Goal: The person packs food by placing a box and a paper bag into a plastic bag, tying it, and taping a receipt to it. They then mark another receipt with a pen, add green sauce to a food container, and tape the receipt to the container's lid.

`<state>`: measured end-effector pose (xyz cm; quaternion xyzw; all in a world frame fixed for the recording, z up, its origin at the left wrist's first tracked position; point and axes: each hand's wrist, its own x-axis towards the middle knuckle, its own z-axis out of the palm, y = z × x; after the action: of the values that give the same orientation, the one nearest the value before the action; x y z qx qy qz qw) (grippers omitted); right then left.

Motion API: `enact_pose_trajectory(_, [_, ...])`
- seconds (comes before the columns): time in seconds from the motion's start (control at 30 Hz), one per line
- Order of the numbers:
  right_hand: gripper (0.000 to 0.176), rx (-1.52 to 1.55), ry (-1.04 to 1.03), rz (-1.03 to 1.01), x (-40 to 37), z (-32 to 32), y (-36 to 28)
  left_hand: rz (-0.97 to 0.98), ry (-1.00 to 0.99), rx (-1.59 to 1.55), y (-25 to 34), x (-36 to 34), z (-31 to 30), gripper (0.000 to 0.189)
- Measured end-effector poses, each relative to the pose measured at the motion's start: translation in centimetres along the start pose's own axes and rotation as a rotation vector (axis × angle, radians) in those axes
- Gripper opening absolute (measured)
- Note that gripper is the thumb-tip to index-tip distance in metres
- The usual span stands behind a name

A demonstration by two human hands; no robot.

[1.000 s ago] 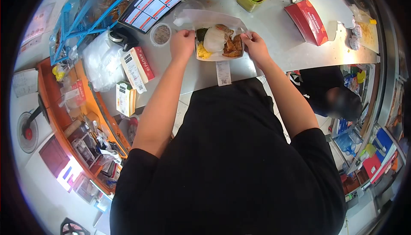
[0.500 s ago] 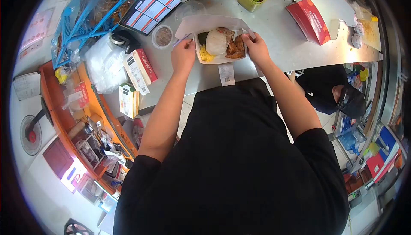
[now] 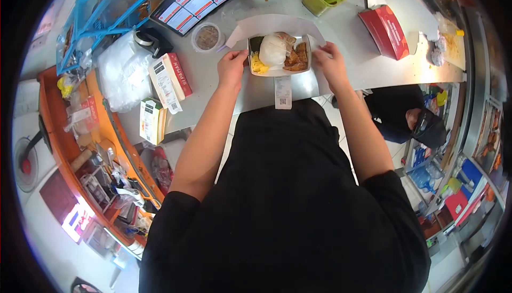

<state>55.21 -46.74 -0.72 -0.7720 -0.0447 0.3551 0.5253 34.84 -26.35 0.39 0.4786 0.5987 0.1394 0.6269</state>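
At the near edge of the steel counter (image 3: 352, 53), right in front of the person's chest, an open paper meal box (image 3: 277, 73) is sitting between the two hands. The left hand (image 3: 232, 68) is closing thumb and fingers on the box's left wall, and the right hand (image 3: 332, 64) is pinching the side flap at its right end, so both hands are clamped on the box, neither lying flat or open. The box's long axis is running left to right across the person, with one hand at each short end and both about equally near. Its lid flap (image 3: 269, 23) is lying folded back on the far side, away from the body. Inside, a white wrapped mound of rice (image 3: 273, 50) is resting in the middle, brown fried pieces (image 3: 298, 58) to the right, something yellow (image 3: 258, 64) to the left. A printed receipt (image 3: 282, 91) is hanging over the counter edge just below the box. Farther right a red carton (image 3: 385, 31) is lying well apart, and a round lidded cup (image 3: 207, 37) is standing near the left hand. A co-worker (image 3: 408, 114) is crouching below the counter.
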Motion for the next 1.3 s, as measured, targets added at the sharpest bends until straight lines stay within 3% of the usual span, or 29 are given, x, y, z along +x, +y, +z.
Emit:
enact_pose_trajectory(0.03, [0.032, -0.072, 0.073, -0.211, 0.8, -1.0, 0.8, -0.091, -0.055, -0.081, 0.0, 0.1, -0.3, 0.023])
enact_pose_trajectory(0.07, [0.032, -0.082, 0.058, -0.219, 0.5, -0.9, -0.7, -0.183, -0.110, -0.160, -0.3, 0.1, -0.8, 0.025])
enact_pose_trajectory(0.13, [0.028, -0.221, 0.258, -0.644, -0.7, -1.1, -7.2, -0.140, -0.033, -0.177, 0.3, -1.0, -1.2, 0.025])
enact_pose_trajectory(0.2, [0.027, -0.189, 0.117, -0.842, -0.4, 0.2, -13.3, -0.091, 0.036, -0.183, 1.2, -2.6, -1.1, 0.025])
enact_pose_trajectory(0.23, [0.027, -0.188, 0.116, -0.843, 0.4, 0.8, -15.2, 0.339, 0.221, -0.029, 1.4, -3.5, -1.1, 0.026])
enact_pose_trajectory(0.27, [0.035, -0.299, -0.095, -0.697, 1.5, 1.4, -16.6, 0.767, 0.401, 0.135, 1.7, -4.2, -1.1, 0.027])
enact_pose_trajectory(0.3, [0.043, -0.404, -0.302, -0.542, 2.4, 2.1, -17.1, 0.767, 0.398, 0.138, 3.0, -4.7, -1.0, 0.027])
enact_pose_trajectory(0.33, [0.043, -0.402, -0.298, -0.537, 2.9, 2.8, -17.0, 1.020, 0.338, 0.174, 4.4, -4.8, -0.8, 0.025])
enact_pose_trajectory(0.37, [0.050, -0.651, -0.537, -0.406, 3.3, 3.4, -16.9, 1.268, 0.270, 0.206, 5.7, -5.1, -0.6, 0.024])
enact_pose_trajectory(0.4, [0.057, -0.897, -0.777, -0.259, 3.3, 3.8, -16.6, 1.262, 0.265, 0.203, 6.5, -5.3, -0.1, 0.024])
enact_pose_trajectory(0.47, [0.044, -1.368, -0.835, -0.326, 2.5, 4.9, -11.8, 0.735, -0.051, 0.369, 7.6, -5.2, 1.2, 0.027])
enact_pose_trajectory(0.5, [0.040, -1.368, -0.629, -0.449, 1.3, 4.5, -9.1, 0.896, 0.033, 0.755, 4.6, -3.2, 1.8, 0.044])
enact_pose_trajectory(0.53, [0.043, -1.357, -0.426, -0.577, -0.5, 3.8, -6.7, 0.893, 0.046, 0.741, 2.4, -3.3, 2.0, 0.044])
enact_pose_trajectory(0.57, [0.043, -1.370, -0.433, -0.594, -2.2, 3.5, -5.2, 0.958, 0.127, 0.888, 0.7, -4.0, 2.1, 0.057])
enact_pose_trajectory(0.6, [0.051, -1.194, -0.241, -0.676, -3.6, 3.2, -4.1, 1.018, 0.213, 1.039, -0.8, -4.2, 2.3, 0.069])
enact_pose_trajectory(0.63, [0.061, -1.002, -0.056, -0.741, -4.0, 3.4, -2.9, 1.008, 0.190, 0.927, -2.3, -3.8, 2.5, 0.087])
enact_pose_trajectory(0.67, [0.061, -1.003, -0.065, -0.744, -3.7, 3.8, -1.3, 1.001, 0.195, 0.928, -2.8, -3.5, 2.7, 0.087])
enact_pose_trajectory(0.7, [0.066, -0.789, 0.030, -0.697, -3.8, 4.2, 0.2, 0.838, 0.101, 0.635, -3.3, -3.4, 2.8, 0.087])
enact_pose_trajectory(0.73, [0.072, -0.576, 0.124, -0.638, -3.9, 4.3, 1.7, 0.665, 0.008, 0.347, -3.9, -3.4, 2.8, 0.088])
enact_pose_trajectory(0.77, [0.078, -0.221, -0.092, -0.324, -3.7, 4.5, 2.1, 0.478, -0.123, 0.178, -3.5, -3.3, 2.6, 0.088])
enact_pose_trajectory(0.8, [0.078, -0.217, -0.090, -0.321, -3.4, 4.8, 2.0, 0.477, -0.126, 0.183, -4.1, -2.1, 2.4, 0.088])
enact_pose_trajectory(0.87, [0.075, 0.218, -0.025, -0.084, -2.1, 5.3, 1.5, 0.603, -0.287, 0.322, -3.7, -0.3, 2.0, 0.087])
enact_pose_trajectory(0.93, [0.068, 0.183, 0.008, -0.075, -1.6, 5.2, 1.3, 0.519, -0.242, 0.378, -3.3, -0.7, 2.5, 0.083])
enact_pose_trajectory(1.0, [0.063, -0.394, -0.067, -0.224, -1.6, 5.3, 0.7, 0.443, -0.184, 0.437, -2.3, -1.0, 3.1, 0.079])
enact_pose_trajectory(1.1, [0.057, -0.305, -0.072, -0.288, -1.2, 5.3, 0.2, 0.151, -0.166, 0.210, -0.3, -1.4, 3.5, 0.066])
enact_pose_trajectory(1.27, [0.051, -0.539, -0.015, -0.245, -1.5, 4.0, -3.9, 0.252, -0.117, 0.484, 1.5, -1.1, 2.8, 0.071])
enact_pose_trajectory(1.3, [0.052, -0.569, -0.069, -0.147, -1.4, 3.5, -5.1, 0.285, -0.114, 0.572, 2.0, -1.0, 2.5, 0.072])
